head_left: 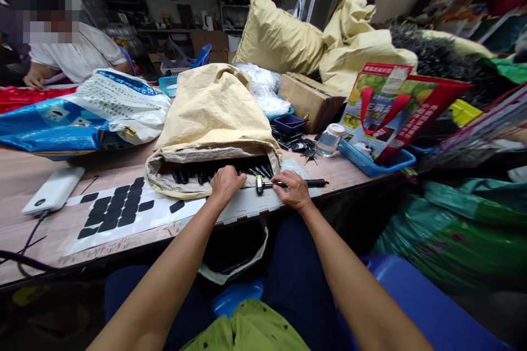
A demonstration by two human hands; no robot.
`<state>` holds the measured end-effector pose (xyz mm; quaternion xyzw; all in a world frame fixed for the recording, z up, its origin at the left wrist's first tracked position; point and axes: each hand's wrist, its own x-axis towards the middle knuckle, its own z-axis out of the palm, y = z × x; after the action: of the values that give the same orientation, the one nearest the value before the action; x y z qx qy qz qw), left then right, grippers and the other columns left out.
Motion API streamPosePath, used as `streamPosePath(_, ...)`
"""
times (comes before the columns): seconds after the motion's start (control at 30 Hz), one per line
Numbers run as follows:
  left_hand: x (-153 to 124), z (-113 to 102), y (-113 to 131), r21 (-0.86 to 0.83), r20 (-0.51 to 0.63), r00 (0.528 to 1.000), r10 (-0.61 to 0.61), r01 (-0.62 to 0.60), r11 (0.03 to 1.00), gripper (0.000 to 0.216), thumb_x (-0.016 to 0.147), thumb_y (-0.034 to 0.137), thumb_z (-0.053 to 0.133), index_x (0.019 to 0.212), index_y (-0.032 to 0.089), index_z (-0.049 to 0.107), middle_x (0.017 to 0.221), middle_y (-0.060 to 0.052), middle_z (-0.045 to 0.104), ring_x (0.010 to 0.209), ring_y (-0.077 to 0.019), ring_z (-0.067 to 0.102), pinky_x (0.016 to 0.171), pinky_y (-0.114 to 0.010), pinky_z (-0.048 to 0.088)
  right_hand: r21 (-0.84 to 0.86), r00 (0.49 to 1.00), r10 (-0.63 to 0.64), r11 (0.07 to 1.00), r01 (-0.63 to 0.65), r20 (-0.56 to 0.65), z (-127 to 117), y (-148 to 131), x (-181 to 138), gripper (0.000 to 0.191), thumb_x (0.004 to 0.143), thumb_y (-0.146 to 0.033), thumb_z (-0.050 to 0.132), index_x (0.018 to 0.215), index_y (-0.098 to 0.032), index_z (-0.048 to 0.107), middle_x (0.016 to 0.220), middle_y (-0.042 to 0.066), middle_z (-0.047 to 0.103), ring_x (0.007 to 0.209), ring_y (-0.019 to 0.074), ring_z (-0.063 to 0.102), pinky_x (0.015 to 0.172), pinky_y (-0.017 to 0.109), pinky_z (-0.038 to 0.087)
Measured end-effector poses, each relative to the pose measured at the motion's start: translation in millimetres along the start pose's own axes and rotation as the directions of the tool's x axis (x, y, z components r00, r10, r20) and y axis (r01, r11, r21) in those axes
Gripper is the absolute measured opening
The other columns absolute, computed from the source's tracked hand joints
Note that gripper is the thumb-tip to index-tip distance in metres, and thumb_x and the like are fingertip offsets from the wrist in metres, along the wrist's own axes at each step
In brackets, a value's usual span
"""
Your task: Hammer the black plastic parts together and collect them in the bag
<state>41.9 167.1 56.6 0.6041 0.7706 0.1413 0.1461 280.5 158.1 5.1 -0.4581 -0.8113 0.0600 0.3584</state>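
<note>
Gripping small black-handled hammer (263, 182) in your right hand (293, 190), fingers closed round handle, head resting on pale sheet. Your left hand (225, 182) curled at open tan sack (214, 115) mouth; hold unclear.

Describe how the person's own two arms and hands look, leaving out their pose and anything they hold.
Both arms are bare along all of their visible length, with no sleeves in view. The left hand and the right hand wear no gloves, and no rings, watch or wristband can be made out on either. No markings show on the forearms. The fingers are too small in this view to tell more.
</note>
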Motion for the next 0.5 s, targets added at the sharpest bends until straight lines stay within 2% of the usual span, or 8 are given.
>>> streamPosePath(0.1, -18.9, -9.3, -22.2, -0.010, -0.016, 0.995, 0.098, -0.098, 0.995, 0.022, 0.079, 0.041, 0.065, 0.085, 0.022, 0.075, 0.087, -0.010, 0.076, 0.086, -0.0283, 0.069, 0.068, -0.033, 0.044, 0.007, 1.000, 0.000, 1.000, 0.000, 0.001, 0.7, 0.3, -0.1, 0.013, 0.083, -0.022, 0.067, 0.093, -0.026, 0.074, 0.091, 0.002, 0.070, 0.093, 0.0218, 0.061, 0.088, 0.035, 0.047)
streamPosePath(0.23, -45.0, -17.6, -58.2, -0.060, 0.021, 0.955, 0.297, -0.295, 0.954, 0.016, 0.080, 0.037, 0.067, 0.085, 0.022, 0.071, 0.082, -0.004, 0.072, 0.077, -0.0213, 0.064, 0.066, -0.030, 0.041, 0.000, 1.000, -0.009, 1.000, 0.009, 0.005, 1.6, 2.5, -0.6, 0.015, 0.083, -0.021, 0.067, 0.095, -0.026, 0.074, 0.093, 0.002, 0.070, 0.094, 0.0223, 0.061, 0.088, 0.035, 0.047)
streamPosePath(0.33, -55.5, -11.2, -77.7, -0.113, 0.022, 0.931, 0.366, -0.361, 0.926, 0.014, 0.081, 0.034, 0.068, 0.088, 0.022, 0.069, 0.085, -0.002, 0.070, 0.078, -0.0196, 0.062, 0.068, -0.029, 0.041, -0.019, 1.000, -0.017, 1.000, 0.017, 0.016, 1.5, 3.4, -0.3, 0.016, 0.082, -0.020, 0.067, 0.095, -0.026, 0.073, 0.094, 0.002, 0.070, 0.094, 0.0227, 0.061, 0.088, 0.035, 0.047)
streamPosePath(0.5, -56.9, 9.1, -90.8, -0.178, -0.120, 0.908, 0.401, -0.418, 0.891, 0.019, 0.085, 0.039, 0.071, 0.096, 0.023, 0.070, 0.092, -0.002, 0.066, 0.084, -0.0193, 0.061, 0.075, -0.030, 0.045, -0.073, 0.999, -0.041, 0.996, 0.043, 0.035, 2.7, 3.5, 1.2, 0.012, 0.086, -0.026, 0.068, 0.097, -0.026, 0.073, 0.094, 0.003, 0.069, 0.092, 0.0230, 0.060, 0.086, 0.036, 0.046)
